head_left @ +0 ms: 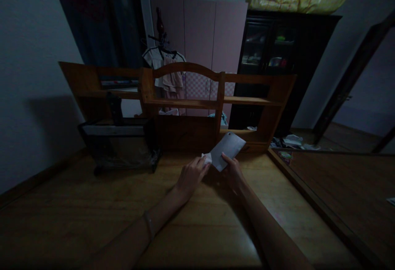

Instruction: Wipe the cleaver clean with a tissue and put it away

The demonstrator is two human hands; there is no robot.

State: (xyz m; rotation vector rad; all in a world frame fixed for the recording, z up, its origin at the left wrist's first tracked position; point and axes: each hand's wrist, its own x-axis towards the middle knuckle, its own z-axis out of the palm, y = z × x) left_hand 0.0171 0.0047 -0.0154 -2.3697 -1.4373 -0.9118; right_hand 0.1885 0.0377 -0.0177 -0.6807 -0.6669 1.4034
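Observation:
Tilted above the wooden surface is a flat grey tablet (pixel 230 148), its back with a small round camera lens at the top corner facing me. My right hand (pixel 233 171) grips its lower right edge, thumb lying on the back. A crumpled white tissue (pixel 207 158) is pinched in the fingers of my left hand (pixel 191 175), close beside the tablet's lower left edge. Whether the tissue touches the tablet I cannot tell. A thin band (pixel 148 224) circles my left wrist.
A wooden shelf unit (pixel 185 104) runs across the far side of the wooden surface (pixel 191 229). At left stands a dark-framed box-like object (pixel 120 146) with a clear cover. A raised wooden edge (pixel 302 192) borders the right. Behind are pink wardrobes (pixel 200 35) and a black cabinet (pixel 296 52).

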